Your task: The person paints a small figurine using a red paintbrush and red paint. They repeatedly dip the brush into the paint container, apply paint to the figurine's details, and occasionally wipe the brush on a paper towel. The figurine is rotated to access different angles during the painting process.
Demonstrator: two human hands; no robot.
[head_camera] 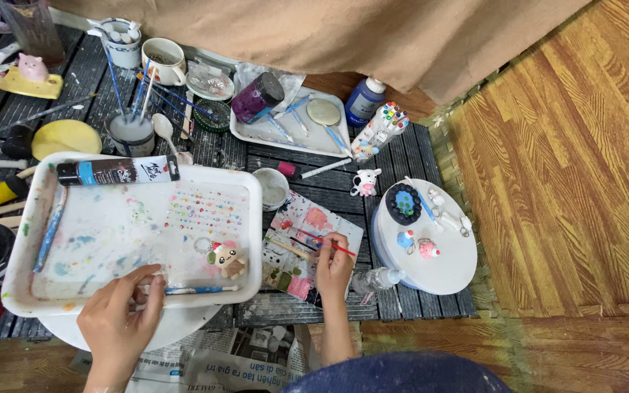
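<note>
a single head-worn camera looks steeply down from above the person's seat at fairly close range, facing forward over the low dark slatted table (416,156), its near edge by the person's lap at the bottom and its far edge under a tan cloth (329,36) at the top.

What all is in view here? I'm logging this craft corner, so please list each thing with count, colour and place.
Palette tray: one, white with paint dots, front left.
Paint tube: one, black and white, on the tray's far rim.
Dog figurine: one, tan with a red hat, on the tray.
Stained paper: one, pink and green smears, centre.
Round board: one, white, right, bearing small figurines.
Cow figurine: one, white, by the board.
Paint jar: one, purple, lying in the far tray.
Bottle: one, blue, far centre.
Water cup: one, holding brushes, far left.
Left hand: fingertips on a blue brush.
Right hand: holding a red brush.
</note>
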